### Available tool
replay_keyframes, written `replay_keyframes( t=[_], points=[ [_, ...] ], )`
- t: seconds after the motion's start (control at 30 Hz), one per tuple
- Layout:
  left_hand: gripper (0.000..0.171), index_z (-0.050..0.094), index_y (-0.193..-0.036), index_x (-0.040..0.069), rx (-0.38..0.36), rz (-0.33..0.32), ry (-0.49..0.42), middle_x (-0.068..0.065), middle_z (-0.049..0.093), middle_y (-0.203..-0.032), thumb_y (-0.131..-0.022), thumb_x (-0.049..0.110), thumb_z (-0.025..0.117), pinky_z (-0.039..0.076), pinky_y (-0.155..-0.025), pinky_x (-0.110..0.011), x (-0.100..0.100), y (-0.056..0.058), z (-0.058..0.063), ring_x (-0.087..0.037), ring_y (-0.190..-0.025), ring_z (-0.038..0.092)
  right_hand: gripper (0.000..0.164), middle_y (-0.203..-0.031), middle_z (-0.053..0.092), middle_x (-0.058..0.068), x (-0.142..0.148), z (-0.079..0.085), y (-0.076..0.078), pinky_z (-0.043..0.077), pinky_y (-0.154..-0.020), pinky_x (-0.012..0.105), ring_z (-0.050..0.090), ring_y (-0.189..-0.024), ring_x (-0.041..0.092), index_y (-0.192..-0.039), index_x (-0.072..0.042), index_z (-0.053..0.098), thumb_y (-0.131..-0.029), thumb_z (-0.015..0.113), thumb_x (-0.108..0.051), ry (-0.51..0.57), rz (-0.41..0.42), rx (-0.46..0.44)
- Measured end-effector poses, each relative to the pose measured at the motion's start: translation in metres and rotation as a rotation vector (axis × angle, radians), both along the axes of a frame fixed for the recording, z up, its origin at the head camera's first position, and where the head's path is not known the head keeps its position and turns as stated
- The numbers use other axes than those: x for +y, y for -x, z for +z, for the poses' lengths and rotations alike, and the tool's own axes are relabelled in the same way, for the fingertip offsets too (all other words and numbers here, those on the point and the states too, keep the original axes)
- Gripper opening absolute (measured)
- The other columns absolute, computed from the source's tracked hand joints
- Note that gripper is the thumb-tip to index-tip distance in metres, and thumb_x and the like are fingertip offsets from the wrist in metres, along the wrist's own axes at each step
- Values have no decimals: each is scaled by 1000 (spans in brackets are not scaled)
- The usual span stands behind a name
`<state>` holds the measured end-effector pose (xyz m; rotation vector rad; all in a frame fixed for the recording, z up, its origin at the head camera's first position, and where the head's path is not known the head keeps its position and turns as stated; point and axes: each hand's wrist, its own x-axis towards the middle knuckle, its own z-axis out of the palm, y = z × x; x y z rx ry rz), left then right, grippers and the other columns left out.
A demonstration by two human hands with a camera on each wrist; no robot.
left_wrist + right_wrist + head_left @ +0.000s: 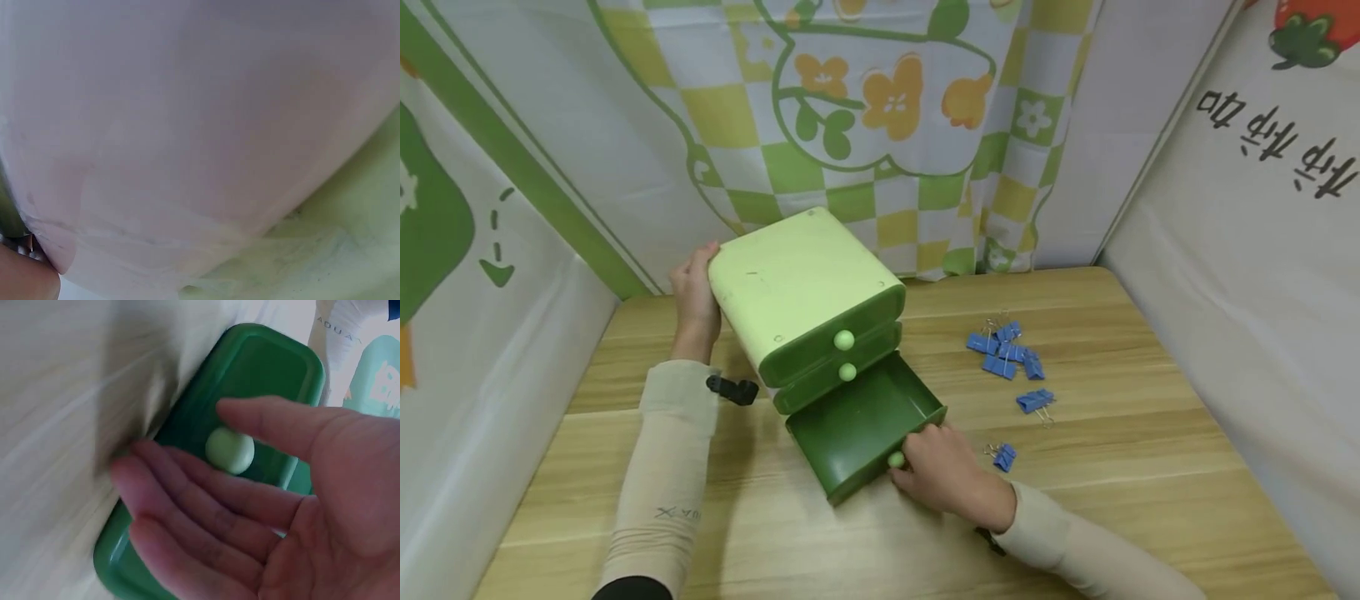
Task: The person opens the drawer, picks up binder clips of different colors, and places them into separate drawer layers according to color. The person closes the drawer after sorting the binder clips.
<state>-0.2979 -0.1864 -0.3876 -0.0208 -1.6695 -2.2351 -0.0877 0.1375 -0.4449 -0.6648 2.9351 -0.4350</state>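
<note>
A small drawer cabinet [805, 279] with a pale green top and dark green drawer fronts stands at an angle on the table. Its bottom drawer [857, 433] is pulled out, with nothing inside; the two above are in. My left hand [696, 296] rests against the cabinet's left side near the back corner; its wrist view is mostly a blurred close surface. At the bottom drawer's front, my right hand [951, 471] has the round pale green knob [230, 450] between thumb and index finger, the other fingers loosely bent beside the drawer front.
Several blue binder clips [1000, 347] lie in a group on the wooden table [1120, 450], right of the cabinet. Two single clips lie nearer, one blue binder clip [1002, 456] close to my right wrist. A patterned curtain [865, 192] hangs behind the table, with printed fabric walls at both sides.
</note>
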Motion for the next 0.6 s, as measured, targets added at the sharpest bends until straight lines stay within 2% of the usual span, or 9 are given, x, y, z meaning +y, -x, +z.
replay_keyframes(
  t=[0.1,0.2,0.27,0.37,0.43,0.47,0.53,0.6],
  points=[
    [41,67,-68,13,-16,4,-3,6,65,-61,-105,30,63,48,-51,-19,0,0,0,-7,-50,57,52,-51,33,-13,13,6,3,30,-44,22,36,-47,5,-58,-21,42,-93,80,-27,52,30,-80],
    [40,67,-69,13,-31,6,-5,6,65,-62,-104,31,64,48,-51,-19,1,0,0,-7,-50,57,45,-52,32,-13,32,18,8,28,-45,20,34,-47,4,-59,-17,49,-92,80,-21,47,85,-128],
    [39,67,-70,13,-44,4,-8,6,65,-62,-104,32,65,49,-51,-19,2,0,0,-7,-51,57,30,-56,50,-10,47,27,12,39,-46,20,48,-50,6,-67,-12,62,-90,80,-15,14,129,-122],
    [40,65,-68,14,-43,-3,-2,6,64,-61,-104,32,65,49,-51,-19,3,1,0,-7,-50,57,8,-82,76,2,67,38,17,59,-62,28,72,-72,16,-90,-5,77,-88,83,-9,-39,186,-87],
    [41,63,-67,14,-40,-5,-13,6,63,-60,-104,32,65,48,-51,-19,3,1,-1,-7,-50,56,17,-101,81,9,78,43,19,64,-73,32,78,-87,21,-102,-4,79,-86,86,-6,-66,209,-67],
    [42,63,-66,14,-37,-1,-13,7,62,-59,-104,31,64,47,-51,-19,3,1,-1,-7,-50,55,18,-100,81,8,83,44,20,63,-72,31,77,-87,19,-102,-5,79,-85,87,-5,-69,216,-69],
    [43,63,-65,14,-33,13,-15,7,62,-58,-104,31,64,47,-51,-19,2,1,-1,-6,-49,54,13,-89,78,3,91,44,23,58,-65,24,71,-76,10,-92,-6,77,-84,87,-3,-73,234,-65],
    [43,62,-64,14,-36,20,-27,7,61,-58,-103,30,65,47,-51,-19,1,1,-1,-6,-49,54,17,-74,69,-3,98,41,25,46,-56,18,56,-64,3,-80,-7,72,-84,87,-1,-73,236,-71]
  ],
)
